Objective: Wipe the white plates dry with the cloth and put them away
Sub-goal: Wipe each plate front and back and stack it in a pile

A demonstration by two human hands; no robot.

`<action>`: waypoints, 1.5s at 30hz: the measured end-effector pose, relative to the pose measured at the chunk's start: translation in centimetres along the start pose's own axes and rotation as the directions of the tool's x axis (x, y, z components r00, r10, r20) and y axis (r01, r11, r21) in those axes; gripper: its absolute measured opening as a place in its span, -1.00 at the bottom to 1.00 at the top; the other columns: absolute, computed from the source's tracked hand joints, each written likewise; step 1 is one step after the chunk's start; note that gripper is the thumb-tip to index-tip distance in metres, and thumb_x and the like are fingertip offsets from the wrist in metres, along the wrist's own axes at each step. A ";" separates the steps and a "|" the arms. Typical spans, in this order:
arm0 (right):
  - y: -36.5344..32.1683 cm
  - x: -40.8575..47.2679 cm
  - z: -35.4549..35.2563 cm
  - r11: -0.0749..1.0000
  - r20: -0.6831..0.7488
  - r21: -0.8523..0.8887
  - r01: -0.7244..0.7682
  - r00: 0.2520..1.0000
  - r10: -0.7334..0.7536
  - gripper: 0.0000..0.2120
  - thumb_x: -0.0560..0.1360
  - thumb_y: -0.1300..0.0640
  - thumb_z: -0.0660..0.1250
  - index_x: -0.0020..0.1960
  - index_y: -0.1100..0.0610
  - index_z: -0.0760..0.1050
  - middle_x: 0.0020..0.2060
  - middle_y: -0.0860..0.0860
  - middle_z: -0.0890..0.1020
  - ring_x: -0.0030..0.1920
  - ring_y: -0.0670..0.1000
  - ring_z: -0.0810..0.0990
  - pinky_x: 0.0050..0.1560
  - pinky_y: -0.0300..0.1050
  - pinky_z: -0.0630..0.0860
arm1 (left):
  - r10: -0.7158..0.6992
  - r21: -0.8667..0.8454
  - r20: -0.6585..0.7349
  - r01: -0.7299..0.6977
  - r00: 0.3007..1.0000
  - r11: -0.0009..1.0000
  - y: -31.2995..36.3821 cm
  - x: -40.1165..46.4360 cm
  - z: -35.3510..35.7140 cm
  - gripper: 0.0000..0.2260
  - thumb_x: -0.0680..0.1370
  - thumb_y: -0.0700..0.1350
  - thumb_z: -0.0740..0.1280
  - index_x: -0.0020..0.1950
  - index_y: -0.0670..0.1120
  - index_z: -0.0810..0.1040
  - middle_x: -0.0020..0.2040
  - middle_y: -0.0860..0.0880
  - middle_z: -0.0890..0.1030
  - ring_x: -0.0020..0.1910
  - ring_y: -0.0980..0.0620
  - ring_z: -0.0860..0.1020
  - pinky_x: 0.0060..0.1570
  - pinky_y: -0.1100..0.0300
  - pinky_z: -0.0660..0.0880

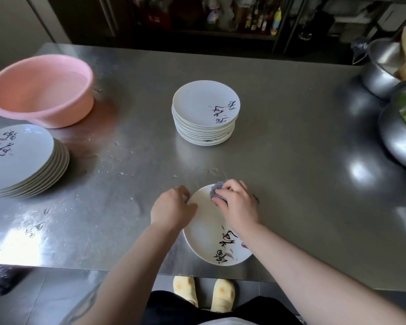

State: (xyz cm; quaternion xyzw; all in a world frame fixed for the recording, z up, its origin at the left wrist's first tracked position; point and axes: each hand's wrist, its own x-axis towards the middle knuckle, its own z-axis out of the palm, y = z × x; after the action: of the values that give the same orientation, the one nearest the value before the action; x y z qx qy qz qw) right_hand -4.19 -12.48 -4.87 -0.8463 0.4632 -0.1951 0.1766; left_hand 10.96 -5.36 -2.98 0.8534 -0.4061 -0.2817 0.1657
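Observation:
A white plate (206, 233) with black brush lettering lies on the steel table near its front edge. My left hand (172, 208) grips the plate's left rim. My right hand (238, 205) holds a bunched grey cloth (217, 190) and presses it on the plate's far part. A stack of several white plates (205, 109) stands at the table's middle. Another stack of larger plates (21, 160) sits at the left edge.
A pink plastic basin (42, 90) sits at the back left. Two steel bowls (380, 76) (399, 134) stand at the right edge, one holding green vegetables. Water drops spot the steel table (291, 172). Shelves with bottles rise behind it.

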 end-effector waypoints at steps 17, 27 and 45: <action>0.4 0.8 -0.3 1.000 0.112 0.012 -0.012 0.994 0.011 -0.95 0.40 0.14 0.45 -0.15 0.06 0.59 -0.14 -0.06 0.54 0.00 0.03 0.47 -0.30 -0.17 0.20 | 0.021 -0.052 -0.042 -0.023 0.999 0.998 -0.5 -0.1 0.7 -0.85 0.43 0.00 0.41 -0.01 0.08 0.56 -0.16 0.10 0.62 -0.10 -0.03 0.58 -0.22 0.21 0.42; 3.1 1.0 -2.0 0.997 0.145 -0.068 -0.023 0.989 0.033 -0.89 0.48 0.14 0.40 -0.03 0.05 0.67 -0.04 -0.10 0.58 0.07 -0.01 0.45 -0.26 -0.21 0.27 | -0.146 -0.255 -0.112 0.114 0.983 0.960 -1.1 0.8 0.9 -0.92 0.48 -0.16 0.36 -0.22 -0.04 0.55 -0.30 -0.01 0.59 -0.26 -0.11 0.58 -0.31 0.19 0.42; -1.5 -6.4 -2.5 0.972 0.391 0.210 -0.108 0.920 0.018 -0.86 0.41 0.06 0.42 -0.04 -0.05 0.68 -0.08 -0.11 0.65 -0.01 -0.07 0.57 0.05 -0.20 0.43 | -0.253 -0.489 -0.137 0.156 0.958 0.858 -1.2 -1.2 1.5 -0.89 0.47 -0.16 0.38 -0.25 0.00 0.57 -0.28 -0.02 0.63 -0.22 -0.14 0.62 -0.17 -0.07 0.62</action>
State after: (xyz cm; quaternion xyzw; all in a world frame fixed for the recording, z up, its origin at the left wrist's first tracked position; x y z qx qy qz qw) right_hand -7.55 -6.62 -3.04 -0.8268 0.4211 -0.0705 0.3662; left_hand 10.14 -3.78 -4.37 0.8489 -0.2133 -0.3027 0.3771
